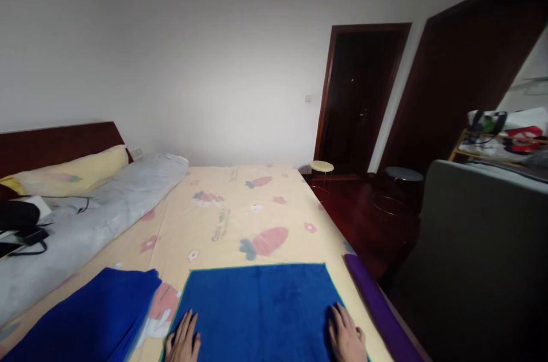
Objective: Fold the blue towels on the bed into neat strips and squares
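A blue cloth with a green stitched edge [261, 308] lies spread flat on the bed, its near side cut off by the bottom of the view. My left hand [184, 339] rests on its left edge, fingers stretched out. Near the right edge, my right hand [346, 334] lies on the cloth with its fingers extended. Neither hand grips anything that I can see. To the left is a darker blue fabric piece [92, 316], loosely folded. A purple fabric strip or roll [377, 305] runs along the bed's right edge.
The bed [240, 208] has a yellow carrot-print sheet. Pillows [89, 171], a grey bundled quilt [115, 219] and black cabled items [25, 225] lie left. Beyond the right edge stand two stools [321, 166], a dark panel [483, 248] and a cluttered shelf [509, 136].
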{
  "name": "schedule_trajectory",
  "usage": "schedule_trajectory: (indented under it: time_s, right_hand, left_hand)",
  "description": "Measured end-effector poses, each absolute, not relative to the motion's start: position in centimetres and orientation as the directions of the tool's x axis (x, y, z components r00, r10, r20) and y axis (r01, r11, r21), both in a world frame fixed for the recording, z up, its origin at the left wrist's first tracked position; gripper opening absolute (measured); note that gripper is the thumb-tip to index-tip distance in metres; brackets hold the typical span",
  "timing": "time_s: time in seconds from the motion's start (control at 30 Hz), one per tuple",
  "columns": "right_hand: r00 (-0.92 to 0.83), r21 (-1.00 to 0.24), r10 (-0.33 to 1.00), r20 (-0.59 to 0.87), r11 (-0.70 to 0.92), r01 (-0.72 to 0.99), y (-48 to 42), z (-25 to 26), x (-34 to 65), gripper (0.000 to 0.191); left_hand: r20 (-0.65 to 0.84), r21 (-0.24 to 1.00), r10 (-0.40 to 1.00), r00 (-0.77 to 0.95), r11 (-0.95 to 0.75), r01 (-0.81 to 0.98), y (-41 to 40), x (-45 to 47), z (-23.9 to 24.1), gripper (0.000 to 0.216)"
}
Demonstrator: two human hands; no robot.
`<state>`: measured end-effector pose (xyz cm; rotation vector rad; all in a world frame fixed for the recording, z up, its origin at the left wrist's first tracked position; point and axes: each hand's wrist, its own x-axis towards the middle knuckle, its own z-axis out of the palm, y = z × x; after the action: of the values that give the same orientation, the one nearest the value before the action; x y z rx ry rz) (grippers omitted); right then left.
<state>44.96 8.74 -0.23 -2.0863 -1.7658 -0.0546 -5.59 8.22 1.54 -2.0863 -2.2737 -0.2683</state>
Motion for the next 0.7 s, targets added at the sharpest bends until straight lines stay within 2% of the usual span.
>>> schedule_trajectory:
  time_s: [0.07,0.2,0.27,0.33,0.4,0.47,0.57,0.7]
  right_hand:
    - [0.081,-0.314,0.957,0.279,0.012,0.949,9.5,0.2,40.5,0.048]
    - [-0.24,-0.417,0.956,0.169,0.29,0.862,11.6,0.8,30.2,0.047]
    - [-0.34,-0.458,0.928,0.149,0.37,0.809,12.9,1.1,26.8,0.05]
    - [-0.378,-0.474,0.917,0.127,0.391,0.789,14.5,1.6,25.8,0.05]
    - [-0.328,-0.459,0.94,0.089,0.331,0.825,16.2,2.2,27.3,0.05]
    - [-0.204,-0.414,0.977,0.06,0.21,0.886,17.8,2.9,30.9,0.051]
    - [-0.006,-0.325,0.999,0.045,0.02,0.945,19.7,3.3,37.8,0.055]
    - [0.146,-0.258,0.989,0.034,-0.132,0.957,20.4,2.3,44.9,0.061]
  left_hand:
    - [0.197,0.116,0.98,-0.01,-0.013,0.993,9.2,-2.7,1.0,0.053]
    - [0.254,0.146,0.932,0.259,-0.302,0.942,11.9,5.7,0.4,0.062]
    - [0.224,0.167,0.922,0.316,-0.356,0.92,13.4,8.9,0.5,0.063]
    - [0.162,0.194,0.94,0.299,-0.327,0.925,14.8,10.2,1.1,0.06]
    - [0.109,0.207,0.972,0.21,-0.229,0.951,16.1,9.3,1.9,0.055]
    - [0.08,0.184,0.993,0.083,-0.097,0.978,17.2,6.7,2.7,0.053]
    - [0.038,0.084,0.993,-0.112,0.109,0.991,18.6,1.4,3.7,0.055]
    - [0.009,-0.054,0.969,-0.248,0.248,0.967,19.6,-4.1,4.2,0.057]
